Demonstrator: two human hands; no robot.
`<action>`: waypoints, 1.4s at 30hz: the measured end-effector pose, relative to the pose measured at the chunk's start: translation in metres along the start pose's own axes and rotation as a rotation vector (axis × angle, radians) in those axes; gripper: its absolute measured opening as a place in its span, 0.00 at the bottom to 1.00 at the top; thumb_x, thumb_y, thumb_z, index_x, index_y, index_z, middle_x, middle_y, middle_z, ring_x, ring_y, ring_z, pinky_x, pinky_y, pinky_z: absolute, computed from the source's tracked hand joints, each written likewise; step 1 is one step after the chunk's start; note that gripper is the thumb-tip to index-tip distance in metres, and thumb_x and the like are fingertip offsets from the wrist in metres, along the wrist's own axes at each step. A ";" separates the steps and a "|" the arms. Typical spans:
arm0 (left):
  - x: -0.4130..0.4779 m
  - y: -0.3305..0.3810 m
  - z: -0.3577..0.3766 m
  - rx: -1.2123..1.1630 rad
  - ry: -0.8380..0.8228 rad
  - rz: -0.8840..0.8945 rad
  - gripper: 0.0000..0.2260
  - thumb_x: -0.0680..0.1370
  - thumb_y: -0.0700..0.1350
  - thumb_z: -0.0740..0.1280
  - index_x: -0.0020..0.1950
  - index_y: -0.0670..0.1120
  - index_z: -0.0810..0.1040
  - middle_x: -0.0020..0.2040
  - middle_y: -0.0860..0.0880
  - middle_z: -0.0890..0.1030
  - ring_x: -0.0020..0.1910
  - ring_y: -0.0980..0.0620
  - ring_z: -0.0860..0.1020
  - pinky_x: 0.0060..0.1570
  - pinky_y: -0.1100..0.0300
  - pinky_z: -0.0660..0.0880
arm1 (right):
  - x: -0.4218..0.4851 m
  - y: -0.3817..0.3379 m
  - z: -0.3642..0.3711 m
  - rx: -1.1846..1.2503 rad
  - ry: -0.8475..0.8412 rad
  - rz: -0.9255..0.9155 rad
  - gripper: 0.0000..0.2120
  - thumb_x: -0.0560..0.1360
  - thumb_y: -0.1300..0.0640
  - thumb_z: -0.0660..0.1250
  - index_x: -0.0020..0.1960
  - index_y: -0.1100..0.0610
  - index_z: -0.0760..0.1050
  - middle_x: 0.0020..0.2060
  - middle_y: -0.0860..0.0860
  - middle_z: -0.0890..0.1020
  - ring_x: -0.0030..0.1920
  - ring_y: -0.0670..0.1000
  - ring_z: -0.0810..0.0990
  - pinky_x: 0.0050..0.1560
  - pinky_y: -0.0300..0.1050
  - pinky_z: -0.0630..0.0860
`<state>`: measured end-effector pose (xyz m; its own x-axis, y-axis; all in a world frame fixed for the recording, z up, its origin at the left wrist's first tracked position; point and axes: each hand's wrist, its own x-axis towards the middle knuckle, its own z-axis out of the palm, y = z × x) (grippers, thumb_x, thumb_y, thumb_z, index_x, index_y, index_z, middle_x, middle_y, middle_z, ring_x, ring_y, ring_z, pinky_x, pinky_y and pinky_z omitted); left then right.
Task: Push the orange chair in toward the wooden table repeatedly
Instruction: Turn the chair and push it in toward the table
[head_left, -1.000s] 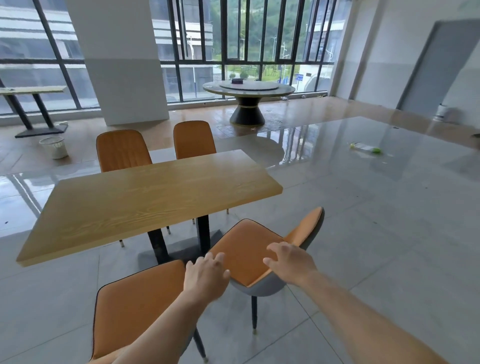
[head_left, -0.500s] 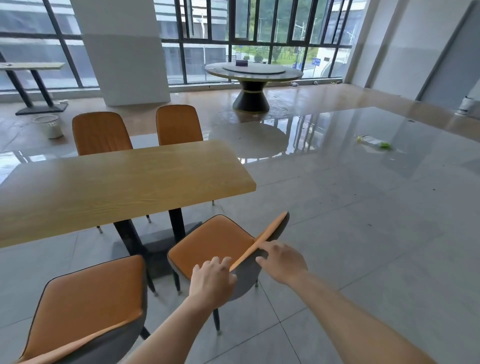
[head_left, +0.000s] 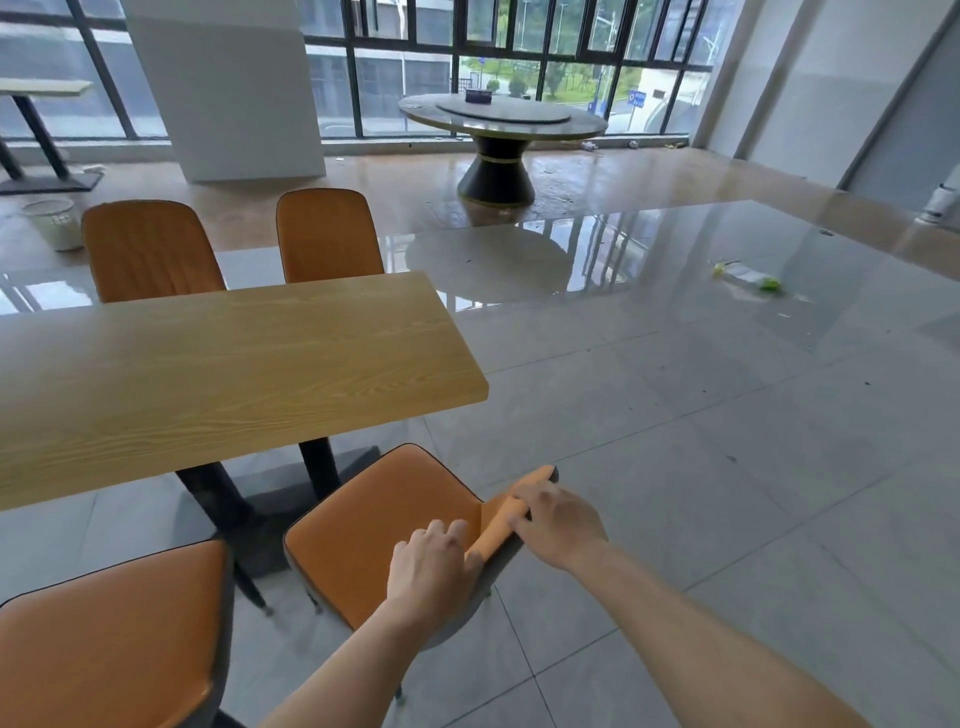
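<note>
Left fingers (head_left: 441, 532): held close together and bent over the near end of the backrest's top edge; the thumb is hidden.
Right fingers (head_left: 540, 493): curled over the far end of the same edge, a little blurred, with the thumb lying along its orange side.
Left hand (head_left: 434, 566): knuckles up, gripping the backrest, forearm reaching in from below.
Right hand (head_left: 558, 525): gripping the backrest just beside the left hand, the two apart.
Chair (head_left: 384, 525) look: orange padded seat with dark piping, grey outer shell, thin dark legs; the backrest is seen almost edge-on from above.
Chair place: on the floor at the right end of the table, its seat facing the black pedestal; whether any of the seat lies under the top cannot be told.
Writing: a blue sign (head_left: 636, 97) outside the window bears white marks too small to read.
Table (head_left: 208, 374): long light wooden top with plain grain, on black posts and a flat base.
Other chairs: a near chair (head_left: 104, 649) of the same kind stands at the left, and two far chairs (head_left: 150, 249) stand on the opposite side.
Floor (head_left: 727, 467): large glossy grey tiles that mirror the windows; a bottle (head_left: 748, 278) lies on it, well apart to the right.
Room: a wide white pillar (head_left: 223, 88), dark-framed windows (head_left: 519, 41), a round table (head_left: 501, 117) on a dark cone base, and a pale bin (head_left: 52, 223) at far left.
</note>
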<state>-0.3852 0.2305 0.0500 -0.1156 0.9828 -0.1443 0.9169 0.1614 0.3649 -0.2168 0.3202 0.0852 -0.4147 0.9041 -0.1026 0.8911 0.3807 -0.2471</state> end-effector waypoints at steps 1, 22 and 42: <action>0.007 0.002 0.003 -0.016 -0.013 -0.009 0.11 0.81 0.58 0.54 0.51 0.54 0.71 0.43 0.52 0.74 0.41 0.52 0.74 0.47 0.50 0.78 | 0.010 0.003 -0.001 -0.006 -0.007 0.006 0.16 0.79 0.45 0.61 0.63 0.49 0.76 0.60 0.52 0.80 0.59 0.55 0.77 0.54 0.50 0.76; 0.025 0.037 0.064 0.067 -0.023 -0.389 0.12 0.82 0.55 0.54 0.65 0.62 0.60 0.49 0.52 0.75 0.43 0.46 0.74 0.37 0.50 0.72 | 0.114 0.070 0.054 -0.140 -0.168 -0.487 0.23 0.83 0.41 0.44 0.39 0.50 0.69 0.33 0.48 0.77 0.36 0.54 0.78 0.43 0.52 0.76; -0.020 0.001 0.063 0.074 0.164 -0.504 0.30 0.74 0.67 0.45 0.32 0.48 0.74 0.28 0.52 0.76 0.28 0.54 0.75 0.33 0.57 0.77 | 0.042 0.040 0.072 -0.179 -0.110 -0.312 0.30 0.80 0.38 0.48 0.32 0.52 0.77 0.30 0.47 0.79 0.32 0.49 0.75 0.46 0.47 0.72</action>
<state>-0.3583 0.2055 -0.0044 -0.6009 0.7875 -0.1372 0.7565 0.6157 0.2205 -0.2115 0.3594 0.0010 -0.6801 0.7168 -0.1538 0.7327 0.6713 -0.1115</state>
